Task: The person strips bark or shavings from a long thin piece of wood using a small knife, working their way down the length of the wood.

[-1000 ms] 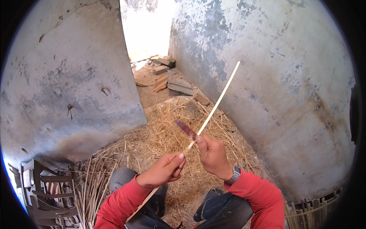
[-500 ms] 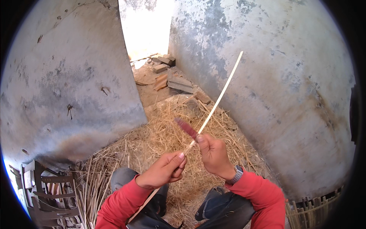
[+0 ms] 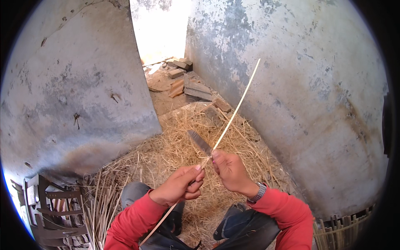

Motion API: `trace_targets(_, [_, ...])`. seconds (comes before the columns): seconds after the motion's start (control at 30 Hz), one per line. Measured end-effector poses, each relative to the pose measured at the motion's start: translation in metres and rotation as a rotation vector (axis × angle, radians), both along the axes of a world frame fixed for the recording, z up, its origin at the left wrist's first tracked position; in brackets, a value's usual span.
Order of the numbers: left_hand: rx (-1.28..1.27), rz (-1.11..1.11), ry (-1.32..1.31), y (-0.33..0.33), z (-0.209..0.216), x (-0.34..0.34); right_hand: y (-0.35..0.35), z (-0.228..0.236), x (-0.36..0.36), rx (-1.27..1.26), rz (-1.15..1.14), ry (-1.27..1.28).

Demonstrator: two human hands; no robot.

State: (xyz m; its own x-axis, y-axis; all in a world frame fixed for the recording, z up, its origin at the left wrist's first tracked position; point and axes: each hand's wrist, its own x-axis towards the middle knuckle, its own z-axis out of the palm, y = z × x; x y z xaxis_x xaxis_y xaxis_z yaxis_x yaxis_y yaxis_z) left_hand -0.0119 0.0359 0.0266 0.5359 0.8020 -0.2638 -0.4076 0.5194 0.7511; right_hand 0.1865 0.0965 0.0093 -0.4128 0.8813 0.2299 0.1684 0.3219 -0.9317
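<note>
Low centre, my left fingers (image 3: 193,172) pinch the pale strip (image 3: 236,105); my right fingers (image 3: 221,161) grip the knife (image 3: 200,141) against it (shaving, seemingly). The next stroke calls for steady pressure.

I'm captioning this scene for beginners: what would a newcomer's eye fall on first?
Probably the long, thin, pale wood-like strip, gripped in the left hand and slanting up right of centre before the peeling grey plaster wall. Next, perhaps, the dark, flat, metal-looking blade jutting up-left from the right hand, over loose straw-coloured strands in the middle.
</note>
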Motion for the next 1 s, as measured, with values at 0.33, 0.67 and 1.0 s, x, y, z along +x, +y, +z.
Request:
trace_targets(0.33, [-0.061,0.0,-0.064,0.005,0.005,-0.001,-0.002,0.017,-0.005,0.303,-0.134,-0.119])
trace_targets(0.67, [-0.044,-0.022,-0.104,0.005,0.0,-0.002,0.006,0.026,0.007,-0.398,0.06,0.246])
trace_targets(1.0, [0.55,0.256,0.623,0.0,-0.02,0.018,0.01,0.022,0.013,-0.106,0.019,-0.035])
